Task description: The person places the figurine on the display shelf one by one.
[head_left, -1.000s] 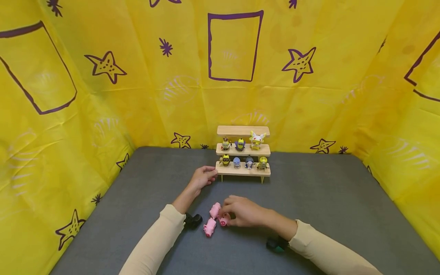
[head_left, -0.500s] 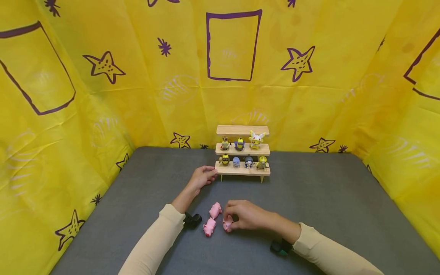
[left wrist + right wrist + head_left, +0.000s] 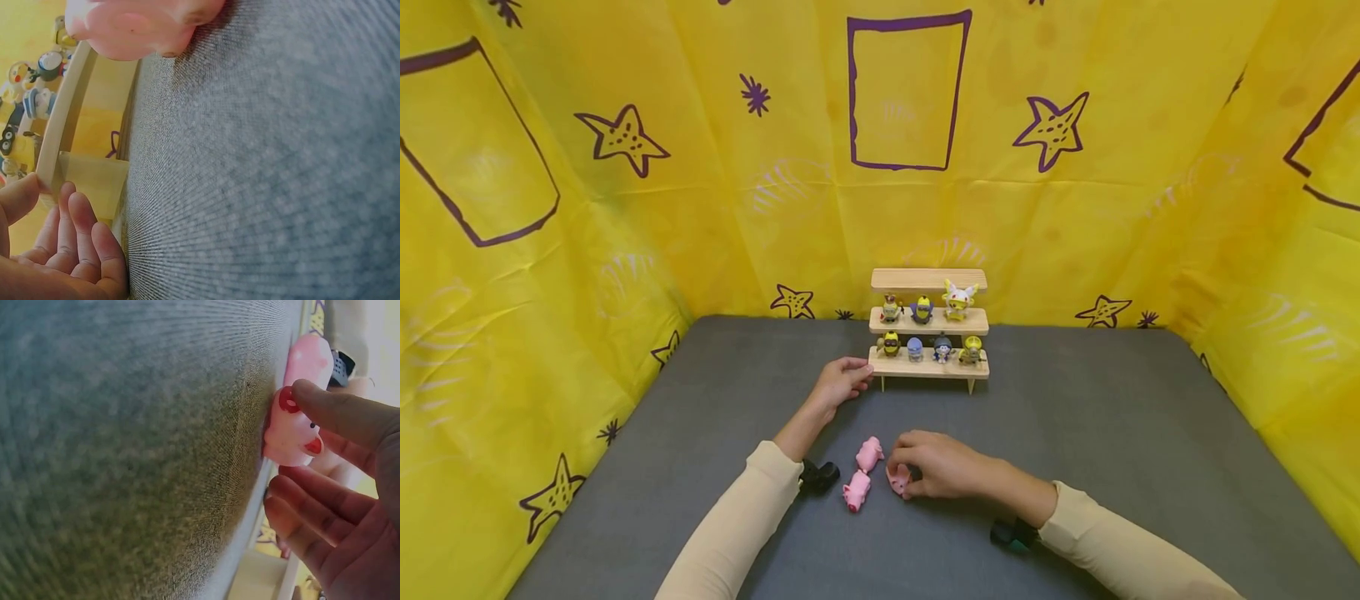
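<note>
In the head view, my left hand [image 3: 841,382] holds the left end of the lowest board of a wooden display shelf [image 3: 928,365]. The left wrist view shows its thumb [image 3: 22,199] on the board's edge, the other fingers curled below. My right hand [image 3: 942,467] pinches a pink toy pig [image 3: 898,480] low over the table. Its red snout [image 3: 289,400] shows beside the thumb in the right wrist view. Left of that hand lie two more toy pigs, one farther back [image 3: 869,454] and one nearer [image 3: 856,492], end to end.
Several small figurines stand on the shelf's two lower boards, among them a white-and-yellow one [image 3: 958,301]. The top board [image 3: 928,279] is bare. A grey cloth [image 3: 1112,433] covers the table, and yellow patterned curtains [image 3: 737,208] enclose it on the back and sides.
My right hand has drawn the held pig a little to the right, apart from the other two, and turned it. My left hand stays at the shelf.
</note>
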Demonstrator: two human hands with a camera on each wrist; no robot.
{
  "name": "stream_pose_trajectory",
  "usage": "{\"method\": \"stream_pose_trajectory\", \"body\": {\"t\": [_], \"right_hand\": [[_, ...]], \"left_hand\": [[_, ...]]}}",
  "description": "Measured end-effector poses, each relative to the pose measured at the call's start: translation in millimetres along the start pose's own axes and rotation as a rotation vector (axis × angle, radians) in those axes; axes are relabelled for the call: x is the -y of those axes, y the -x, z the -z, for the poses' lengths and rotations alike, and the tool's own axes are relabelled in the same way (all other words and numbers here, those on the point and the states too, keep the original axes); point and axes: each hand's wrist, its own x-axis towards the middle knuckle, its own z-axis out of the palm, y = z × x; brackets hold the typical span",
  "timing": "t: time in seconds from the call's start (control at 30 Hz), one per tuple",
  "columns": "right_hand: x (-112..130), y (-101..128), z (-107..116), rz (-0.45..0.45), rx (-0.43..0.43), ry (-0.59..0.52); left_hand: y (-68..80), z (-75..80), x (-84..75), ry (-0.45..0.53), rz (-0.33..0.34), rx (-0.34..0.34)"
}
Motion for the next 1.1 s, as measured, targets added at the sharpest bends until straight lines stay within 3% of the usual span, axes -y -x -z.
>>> {"method": "stream_pose_trajectory", "body": {"t": [0.6, 0.83, 1.1], "right_hand": [[-1.3, -0.7, 2.9, -0.019, -0.003, 0.001], [-6.3, -0.6, 22.6, -0.058, -0.025, -0.042], [-7.4, -10.5, 59.9, -0.067, -0.080, -0.069]], "left_hand": [[0.3, -0.3, 0.5, 0.016, -0.003, 0.002], [-0.9, 0.0, 1.1, 0.019, -0.005, 0.002], [-0.9, -0.7, 1.2, 0.025, -0.003, 0.006]]}}
